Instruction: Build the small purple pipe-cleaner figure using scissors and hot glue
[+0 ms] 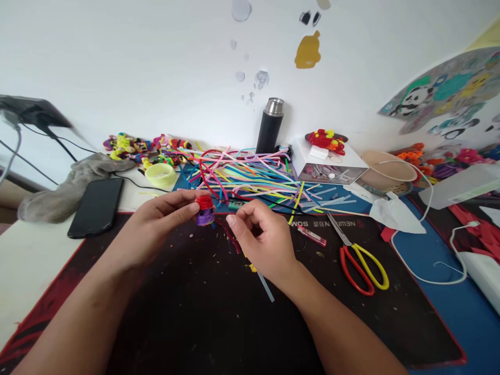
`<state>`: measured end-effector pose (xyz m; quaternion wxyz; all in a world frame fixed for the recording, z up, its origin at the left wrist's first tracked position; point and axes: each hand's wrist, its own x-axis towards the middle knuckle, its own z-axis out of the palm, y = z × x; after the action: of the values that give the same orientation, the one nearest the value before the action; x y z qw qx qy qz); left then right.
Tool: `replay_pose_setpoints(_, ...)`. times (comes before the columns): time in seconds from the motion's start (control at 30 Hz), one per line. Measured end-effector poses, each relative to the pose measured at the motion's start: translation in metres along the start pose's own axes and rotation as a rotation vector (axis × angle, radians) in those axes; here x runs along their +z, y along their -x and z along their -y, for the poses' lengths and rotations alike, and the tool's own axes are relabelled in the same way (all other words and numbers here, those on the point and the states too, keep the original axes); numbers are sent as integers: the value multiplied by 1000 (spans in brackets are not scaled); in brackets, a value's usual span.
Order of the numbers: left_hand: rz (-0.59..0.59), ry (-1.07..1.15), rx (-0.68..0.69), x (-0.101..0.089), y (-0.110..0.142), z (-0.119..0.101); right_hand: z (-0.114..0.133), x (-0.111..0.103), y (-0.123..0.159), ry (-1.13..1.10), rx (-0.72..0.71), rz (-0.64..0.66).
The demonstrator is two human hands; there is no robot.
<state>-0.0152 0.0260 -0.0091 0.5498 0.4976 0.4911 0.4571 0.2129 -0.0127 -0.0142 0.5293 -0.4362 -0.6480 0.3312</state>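
Between the thumb and fingers of my left hand (167, 216) is a small pipe-cleaner figure (205, 212), red on top and purple below, with dark eye-like spots. My right hand (263, 234) hovers just to its right, apart from it, with thumb and fingers curled together. Whatever those fingers may hold is too small or hidden to make out. Dark red pipe cleaners (231, 237) lie on the black mat between my hands. A translucent glue stick (266, 287) pokes out below my right hand, beside a small yellow piece (253, 268).
Scissors (353, 255) with red and yellow handles lie to the right on the mat (187, 323). Behind are a heap of colourful pipe cleaners (242, 174), a black flask (270, 127) and a white drawer box (332, 164). A phone (96, 207) lies left; a white cable (429, 281) loops right.
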Motion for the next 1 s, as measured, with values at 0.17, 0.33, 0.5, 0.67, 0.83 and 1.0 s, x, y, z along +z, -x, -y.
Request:
replay_pose_setpoints(0.17, -264, 289, 116, 2, -7, -4, 8, -8, -6, -102, -34, -90)
replay_pose_setpoints(0.33, -346, 358, 193, 8, -8, -12, 2, -12, -8, -132, 45, -155)
replay_pose_setpoints(0.5, -174, 345, 93, 11, -2, -8, -8, -1, -1, -79, 148, 20)
replay_pose_setpoints(0.67, -64, 328, -9, 12, 3, -6, -6, 4, 2, -19, 113, 102)
replay_pose_setpoints(0.83, -4, 296, -68, 16, 6, -6, -3, 1, 2, -26, 108, 108)
replay_pose_setpoints(1.0, -4, 254, -94, 21, 6, -6, -7, 2, 2, -10, 108, 93)
